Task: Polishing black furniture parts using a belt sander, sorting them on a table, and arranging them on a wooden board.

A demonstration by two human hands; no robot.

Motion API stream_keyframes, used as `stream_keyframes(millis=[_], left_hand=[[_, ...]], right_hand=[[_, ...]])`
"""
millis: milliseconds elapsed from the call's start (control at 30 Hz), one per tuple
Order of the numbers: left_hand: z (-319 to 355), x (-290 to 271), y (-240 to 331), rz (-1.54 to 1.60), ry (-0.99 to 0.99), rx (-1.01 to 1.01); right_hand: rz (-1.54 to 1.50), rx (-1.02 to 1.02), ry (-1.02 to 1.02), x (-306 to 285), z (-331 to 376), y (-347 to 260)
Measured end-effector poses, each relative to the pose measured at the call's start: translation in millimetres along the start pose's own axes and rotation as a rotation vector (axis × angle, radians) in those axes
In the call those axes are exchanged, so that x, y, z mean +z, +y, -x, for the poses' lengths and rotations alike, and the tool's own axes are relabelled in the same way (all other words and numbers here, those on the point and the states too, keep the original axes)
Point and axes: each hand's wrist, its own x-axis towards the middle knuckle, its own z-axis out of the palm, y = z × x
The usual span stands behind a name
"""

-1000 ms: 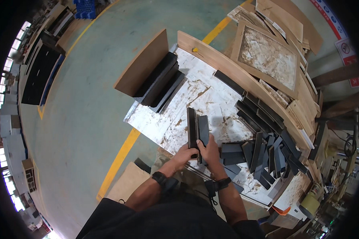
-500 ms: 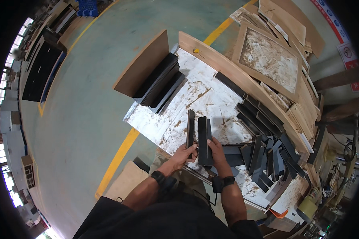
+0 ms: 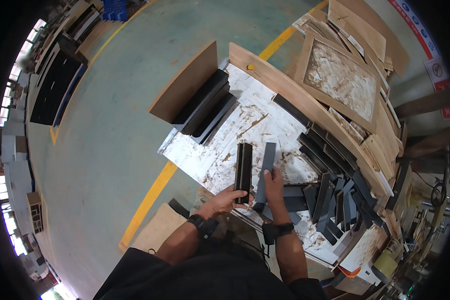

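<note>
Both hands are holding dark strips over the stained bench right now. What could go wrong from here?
1. The left hand grips a doubled black strip only at its near end, so the far end could tip or swing.
2. The right hand holds a grey strip beside it; the two could knock together.
3. The loose pile of dark strips lies right by that hand, so a wrist could snag it.

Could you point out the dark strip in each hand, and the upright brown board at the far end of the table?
Left-hand black strips (image 3: 243, 167): head view, mid-length.
Right-hand grey strip (image 3: 267, 162): head view, upper half.
Brown board (image 3: 185, 85): head view, middle of its face.
</note>
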Motion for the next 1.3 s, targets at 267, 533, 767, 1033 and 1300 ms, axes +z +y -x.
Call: stream_keyframes(millis=[267, 533, 767, 1033, 1300], left_hand=[[-3, -8, -9, 0.036, -0.087, 0.021], [-5, 11, -15, -0.169, 0.018, 0.066], [-2, 10, -12, -0.242, 0.015, 0.109], [-22, 2, -35, -0.984, 0.414, 0.454], [27, 24, 17, -1.124, 0.654, 0.442]], right_hand=[[0.409, -0.107, 0.031, -5, -3, 2], [0.535, -0.146, -0.013, 43, 13, -12], [0.574, -0.057, -0.179, 38, 16, -11], [0.591, -0.003, -0.226, 45, 11, 3], [0.071, -0.01, -0.269, 61, 6, -23]])
